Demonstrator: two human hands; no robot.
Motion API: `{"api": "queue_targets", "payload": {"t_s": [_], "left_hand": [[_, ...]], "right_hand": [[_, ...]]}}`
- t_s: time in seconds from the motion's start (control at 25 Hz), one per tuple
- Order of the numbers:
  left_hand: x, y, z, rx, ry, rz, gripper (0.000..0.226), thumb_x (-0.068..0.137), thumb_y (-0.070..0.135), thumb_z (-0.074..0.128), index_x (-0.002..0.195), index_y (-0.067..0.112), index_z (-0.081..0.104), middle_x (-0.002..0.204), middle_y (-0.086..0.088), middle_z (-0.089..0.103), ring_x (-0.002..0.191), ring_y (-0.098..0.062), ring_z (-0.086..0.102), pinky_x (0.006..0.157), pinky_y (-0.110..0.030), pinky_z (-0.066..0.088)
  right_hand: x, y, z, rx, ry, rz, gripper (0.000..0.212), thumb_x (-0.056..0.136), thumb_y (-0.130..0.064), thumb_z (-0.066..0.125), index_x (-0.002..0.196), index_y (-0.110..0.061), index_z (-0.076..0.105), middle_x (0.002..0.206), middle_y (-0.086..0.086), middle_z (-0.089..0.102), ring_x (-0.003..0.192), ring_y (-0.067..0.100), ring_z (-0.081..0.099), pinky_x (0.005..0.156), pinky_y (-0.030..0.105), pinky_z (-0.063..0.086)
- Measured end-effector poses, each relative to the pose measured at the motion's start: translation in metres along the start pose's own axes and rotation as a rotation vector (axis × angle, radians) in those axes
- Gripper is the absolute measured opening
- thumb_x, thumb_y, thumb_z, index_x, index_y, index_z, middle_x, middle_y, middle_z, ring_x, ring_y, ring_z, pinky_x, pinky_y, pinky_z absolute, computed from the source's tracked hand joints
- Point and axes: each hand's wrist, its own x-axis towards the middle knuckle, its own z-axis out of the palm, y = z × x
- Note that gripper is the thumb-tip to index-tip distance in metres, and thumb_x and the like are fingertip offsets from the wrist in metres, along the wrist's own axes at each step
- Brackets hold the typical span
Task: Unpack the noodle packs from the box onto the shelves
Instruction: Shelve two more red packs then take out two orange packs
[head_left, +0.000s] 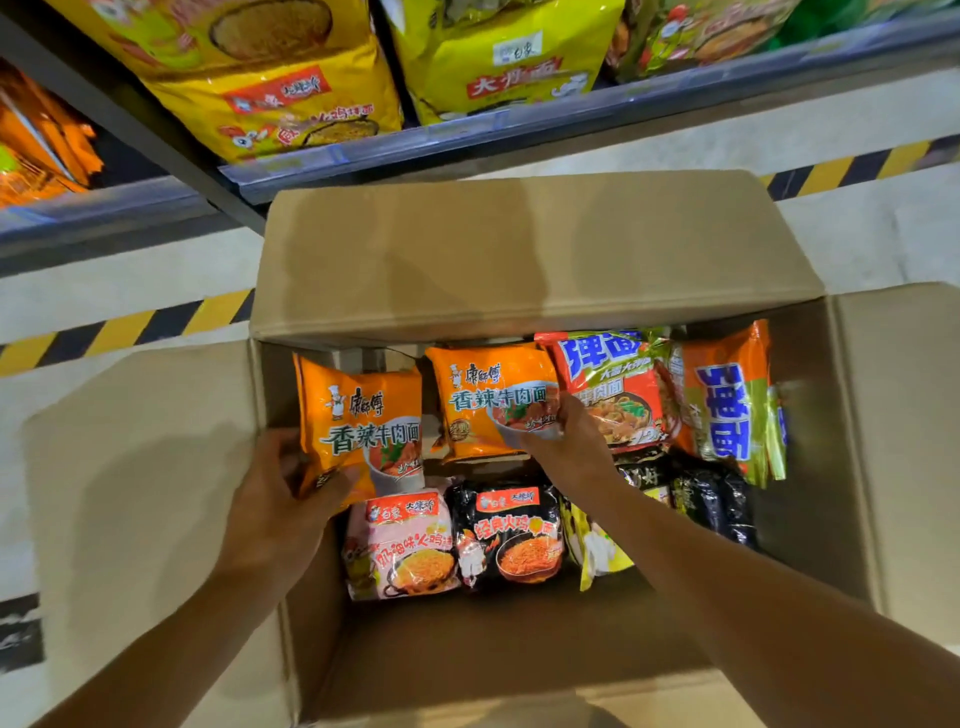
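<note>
An open cardboard box (535, 270) stands on the floor below me with several noodle packs inside. My left hand (280, 499) grips the lower left corner of an orange noodle pack (363, 415) at the box's left side. My right hand (566, 431) holds the lower right corner of a second orange noodle pack (493, 395) in the middle. To the right lie a red and green pack (613, 384) and another orange and green pack (727, 405). Nearer me sit a pink pack (402, 545), a black pack (509, 535) and dark packs (711, 499).
Shelves (467, 140) run across the top, holding yellow noodle bags (291, 88) and, at far left, orange ones (47, 140). A black and yellow hazard stripe (124, 327) marks the floor under the shelf. The box flaps spread out left, right and toward the shelf.
</note>
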Motion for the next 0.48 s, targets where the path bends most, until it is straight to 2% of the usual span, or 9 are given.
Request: {"api": "queue_targets", "payload": {"t_s": [0.08,0.12,0.2,0.32,0.4,0.48], "left_hand": [[0.000,-0.005,-0.003,-0.022,-0.005,0.011,0.048,0.080,0.018,0.078,0.120,0.017,0.051,0.111,-0.002,0.071,0.100,-0.020,0.069,0.082,-0.041,0.057],[0.000,-0.007,-0.003,-0.037,-0.010,0.015,0.048,0.081,0.016,0.077,0.120,0.017,0.051,0.111,-0.002,0.071,0.100,-0.019,0.069,0.080,-0.036,0.056],[-0.001,-0.011,0.000,-0.078,-0.020,0.017,0.046,0.082,0.012,0.076,0.118,0.018,0.049,0.109,0.000,0.070,0.099,-0.014,0.068,0.071,-0.024,0.054],[-0.005,-0.009,0.003,-0.105,-0.030,0.024,0.043,0.083,0.010,0.075,0.115,0.020,0.048,0.103,0.006,0.069,0.089,-0.003,0.068,0.058,-0.009,0.052],[-0.008,-0.008,0.001,-0.118,-0.029,0.029,0.042,0.083,0.008,0.074,0.115,0.018,0.049,0.101,0.007,0.069,0.082,0.004,0.069,0.056,-0.007,0.051],[-0.014,-0.004,-0.004,-0.135,-0.017,0.037,0.042,0.083,0.006,0.074,0.115,0.018,0.049,0.102,0.007,0.070,0.084,0.004,0.070,0.057,-0.010,0.052]], "right_hand": [[0.013,0.003,0.020,-0.022,0.080,0.055,0.100,0.054,-0.072,0.079,0.136,-0.026,0.046,0.127,0.005,0.059,0.120,0.028,0.056,0.096,0.046,0.052],[0.017,0.003,0.028,-0.069,0.115,0.091,0.106,0.056,-0.068,0.081,0.142,-0.022,0.039,0.134,0.009,0.053,0.126,0.032,0.051,0.102,0.051,0.048],[0.020,-0.003,0.035,-0.131,0.160,0.147,0.105,0.065,-0.046,0.088,0.148,-0.015,0.030,0.141,0.014,0.045,0.132,0.035,0.044,0.108,0.051,0.043],[0.024,-0.001,0.035,-0.079,0.162,0.147,0.088,0.068,-0.026,0.090,0.141,-0.014,0.041,0.132,0.009,0.059,0.121,0.030,0.059,0.097,0.039,0.051],[0.018,-0.001,0.032,-0.040,0.104,0.151,0.068,0.072,-0.027,0.088,0.131,-0.013,0.057,0.120,0.007,0.068,0.110,0.027,0.065,0.088,0.036,0.054],[0.008,-0.004,0.028,0.024,0.016,0.152,0.042,0.080,-0.027,0.082,0.118,-0.013,0.069,0.104,0.007,0.072,0.096,0.023,0.066,0.075,0.031,0.053]]}}
